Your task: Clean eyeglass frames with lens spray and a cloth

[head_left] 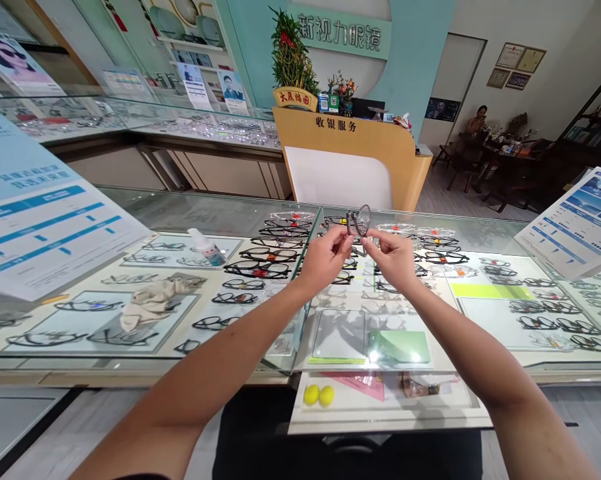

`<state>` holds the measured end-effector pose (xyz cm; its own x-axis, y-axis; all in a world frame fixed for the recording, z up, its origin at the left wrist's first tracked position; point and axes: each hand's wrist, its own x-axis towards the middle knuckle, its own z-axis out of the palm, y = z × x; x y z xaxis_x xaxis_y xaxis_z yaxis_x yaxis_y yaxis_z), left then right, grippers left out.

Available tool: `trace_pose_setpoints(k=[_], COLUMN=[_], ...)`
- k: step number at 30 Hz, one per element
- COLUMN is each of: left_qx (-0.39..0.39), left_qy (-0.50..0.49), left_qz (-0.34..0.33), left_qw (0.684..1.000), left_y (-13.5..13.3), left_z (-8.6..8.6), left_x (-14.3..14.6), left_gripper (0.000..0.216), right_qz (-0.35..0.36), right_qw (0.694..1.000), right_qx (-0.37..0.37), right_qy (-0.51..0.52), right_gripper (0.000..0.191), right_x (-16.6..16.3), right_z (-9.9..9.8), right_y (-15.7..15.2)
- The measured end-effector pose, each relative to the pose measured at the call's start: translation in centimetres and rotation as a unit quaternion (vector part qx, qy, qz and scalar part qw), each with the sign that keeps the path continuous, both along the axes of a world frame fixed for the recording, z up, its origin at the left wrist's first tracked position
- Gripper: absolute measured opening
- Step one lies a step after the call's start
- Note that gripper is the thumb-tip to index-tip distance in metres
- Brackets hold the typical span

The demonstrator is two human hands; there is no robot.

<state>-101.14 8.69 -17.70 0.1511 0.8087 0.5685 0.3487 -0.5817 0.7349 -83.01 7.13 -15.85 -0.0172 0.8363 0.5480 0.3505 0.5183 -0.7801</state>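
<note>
A pair of glasses with clear lenses and a dark frame is held up over the glass display counter. My left hand pinches its left side and my right hand pinches its right side, both with fingers closed on the frame. Under the glass below my hands lie several rows of dark-framed glasses on trays.
A crumpled beige cloth and a small spray bottle lie on the counter at left. Tilted printed boards stand at far left and far right. A wooden cashier desk stands behind. A person sits at back right.
</note>
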Motion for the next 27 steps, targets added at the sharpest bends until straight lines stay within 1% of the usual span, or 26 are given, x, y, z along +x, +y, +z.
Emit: trace_pose_setpoints(k=[2,5,9,11,13,15,17,18,19,20,21,22,23,25,26,27], left_qx=[0.002,0.021,0.103,0.140,0.158,0.170,0.194,0.209,0.221,0.221,0.205,0.171,0.119,0.000,-0.048,-0.081], left_qy=[-0.013,-0.043,-0.078,-0.091,-0.091,-0.075,-0.054,-0.047,-0.039,-0.026,-0.005,0.024,0.057,0.099,0.092,0.067], left_qz=[0.031,0.098,0.177,0.181,0.154,0.135,0.152,0.167,0.174,0.163,0.134,0.088,0.035,-0.057,-0.081,-0.091], left_qw=[0.999,0.994,0.976,0.969,0.971,0.973,0.968,0.962,0.959,0.961,0.970,0.981,0.991,0.993,0.991,0.990], left_y=[0.2,0.8,1.8,1.8,1.5,1.0,0.5,0.3,0.1,-0.1,-0.2,-0.4,-0.4,-0.5,-0.5,-0.4], left_z=[0.0,0.2,0.7,1.0,1.1,1.0,0.7,0.6,0.5,0.4,0.3,0.3,0.2,-0.1,-0.2,-0.4], left_x=[-0.2,-0.9,-1.8,-1.9,-1.8,-1.4,-1.1,-1.0,-0.9,-0.8,-0.7,-0.6,-0.4,0.0,0.3,0.6], left_gripper=[0.045,0.045,0.049,0.051,0.051,0.056,0.062,0.062,0.058,0.051,0.043,0.038,0.038,0.042,0.043,0.042], right_qz=[-0.008,-0.025,-0.022,-0.005,0.012,0.012,0.000,-0.007,-0.010,-0.010,-0.007,-0.001,0.007,0.028,0.039,0.049], right_qw=[1.000,1.000,0.999,0.999,0.999,0.993,0.981,0.974,0.965,0.954,0.944,0.934,0.925,0.910,0.904,0.899], right_qx=[0.004,0.003,-0.011,-0.026,-0.045,-0.061,-0.078,-0.090,-0.106,-0.125,-0.145,-0.163,-0.179,-0.200,-0.208,-0.217], right_qy=[-0.003,-0.010,-0.029,-0.022,0.026,0.101,0.176,0.210,0.242,0.271,0.297,0.319,0.336,0.361,0.371,0.378], right_gripper=[0.039,0.035,0.029,0.028,0.030,0.035,0.041,0.046,0.050,0.054,0.056,0.058,0.057,0.053,0.052,0.050], right_x=[0.0,0.1,0.2,0.0,-0.1,-0.2,-0.1,0.1,0.3,0.5,0.8,1.0,1.2,1.4,1.4,1.4], right_z=[0.1,0.1,-0.1,0.0,0.1,0.5,1.0,1.2,1.4,1.5,1.6,1.7,1.7,1.7,1.6,1.6], right_y=[-0.1,0.0,0.1,0.1,0.0,0.0,0.1,0.2,0.4,0.6,0.8,1.1,1.3,1.6,1.6,1.7])
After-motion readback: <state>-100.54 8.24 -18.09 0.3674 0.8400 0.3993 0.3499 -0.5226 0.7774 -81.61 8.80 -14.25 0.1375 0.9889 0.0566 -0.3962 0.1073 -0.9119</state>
